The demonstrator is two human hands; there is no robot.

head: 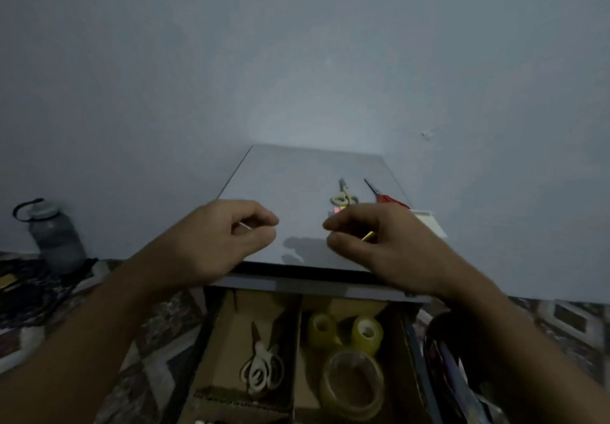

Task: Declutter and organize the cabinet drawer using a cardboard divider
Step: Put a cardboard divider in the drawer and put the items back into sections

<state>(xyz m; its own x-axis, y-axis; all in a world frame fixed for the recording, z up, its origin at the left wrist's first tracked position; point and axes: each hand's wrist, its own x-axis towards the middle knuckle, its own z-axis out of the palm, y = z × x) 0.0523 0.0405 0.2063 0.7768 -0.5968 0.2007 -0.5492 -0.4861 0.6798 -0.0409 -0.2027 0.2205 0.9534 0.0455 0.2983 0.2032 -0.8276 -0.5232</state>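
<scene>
Left hand (227, 235) pinches a white stick (245, 225), right hand (373, 242) pinches a yellow stick (368, 236), above the cabinet top's (290, 179) front edge, likely sorting them for the drawer (411, 341).

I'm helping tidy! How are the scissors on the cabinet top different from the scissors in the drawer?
The top scissors lie on the cabinet top; the drawer scissors lie in the left cardboard compartment. The top scissors neighbour a red-handled tool; the drawer scissors, tape rolls. Both have pale handles.

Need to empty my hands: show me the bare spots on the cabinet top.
Bare: the cabinet top behind the left hand, left of the scissors. Crowded: its right side, with scissors, red-handled tool and white box around the right hand.
</scene>
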